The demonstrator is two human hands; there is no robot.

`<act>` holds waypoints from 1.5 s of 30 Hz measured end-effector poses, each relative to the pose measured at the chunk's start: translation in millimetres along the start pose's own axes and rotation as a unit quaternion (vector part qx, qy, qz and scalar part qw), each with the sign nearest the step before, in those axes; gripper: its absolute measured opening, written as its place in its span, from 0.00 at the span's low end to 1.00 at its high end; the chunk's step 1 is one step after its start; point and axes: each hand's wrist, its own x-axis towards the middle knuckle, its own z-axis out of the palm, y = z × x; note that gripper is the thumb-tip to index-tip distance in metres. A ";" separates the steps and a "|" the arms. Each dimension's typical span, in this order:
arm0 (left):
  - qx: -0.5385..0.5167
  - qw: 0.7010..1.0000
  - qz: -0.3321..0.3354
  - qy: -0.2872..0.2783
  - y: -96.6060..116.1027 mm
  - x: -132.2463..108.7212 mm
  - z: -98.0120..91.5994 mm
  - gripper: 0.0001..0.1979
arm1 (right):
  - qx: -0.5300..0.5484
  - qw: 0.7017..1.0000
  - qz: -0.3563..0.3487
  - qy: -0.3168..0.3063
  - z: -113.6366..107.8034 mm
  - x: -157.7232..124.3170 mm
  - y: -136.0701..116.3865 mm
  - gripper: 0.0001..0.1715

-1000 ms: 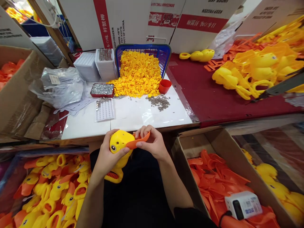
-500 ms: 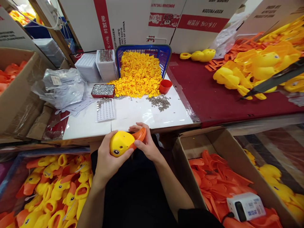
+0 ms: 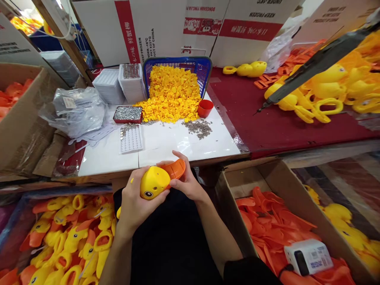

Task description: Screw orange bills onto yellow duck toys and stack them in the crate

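**Duck head and beak held together at the bench edge**

Head view: a yellow plastic duck head (image 3: 152, 184) is clasped in the left hand (image 3: 133, 202), fingers wrapped under it and the thumb pressed near its painted eye. An orange plastic beak piece (image 3: 175, 169) is pinched in the right hand (image 3: 186, 183) and is seen touching the front of the duck head. Both parts are held above the dark lap, just in front of the near edge of the white board (image 3: 184, 144).

On that board, a loose pile of small metal screws (image 3: 198, 128) is spotted, with a small red plastic cup (image 3: 205, 107) just behind it. A heap of small yellow plastic blocks (image 3: 172, 95) is spilled out of a blue plastic basket (image 3: 206, 65). To the left, a red tray filled with screws (image 3: 128, 113) is set behind a white gridded tray (image 3: 131, 137).

Low on the left, a bin of finished yellow ducks with orange beaks (image 3: 68, 237) is seen. On the right, an open cardboard box (image 3: 231, 186) is filled with loose orange beaks, and a white boxy device (image 3: 308, 257) is resting on them. Over the red cloth table (image 3: 261, 126), a long dark tool (image 3: 314, 65) is angled in from the upper right.
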 end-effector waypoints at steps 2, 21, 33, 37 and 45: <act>-0.017 0.999 0.002 -0.028 -1.2 1.8 -1.3 0.31 | 0.013 1.000 0.003 -0.009 0.3 -0.6 -0.7 0.53; -0.129 0.987 0.092 -0.004 3.3 5.5 5.1 0.33 | 0.015 0.976 -0.216 0.034 34.6 -8.0 -3.7 0.39; -0.173 0.965 0.103 0.165 9.6 -5.0 8.3 0.42 | 0.015 0.998 -0.051 -0.042 38.0 -8.6 3.7 0.54; -0.216 0.966 0.090 0.114 15.4 -17.6 25.1 0.32 | 0.001 1.000 -0.009 -0.018 24.9 -8.8 5.8 0.60; -0.242 0.962 0.122 0.012 17.1 -9.0 18.7 0.30 | -0.026 0.997 -0.017 0.069 -30.9 -10.5 54.9 0.54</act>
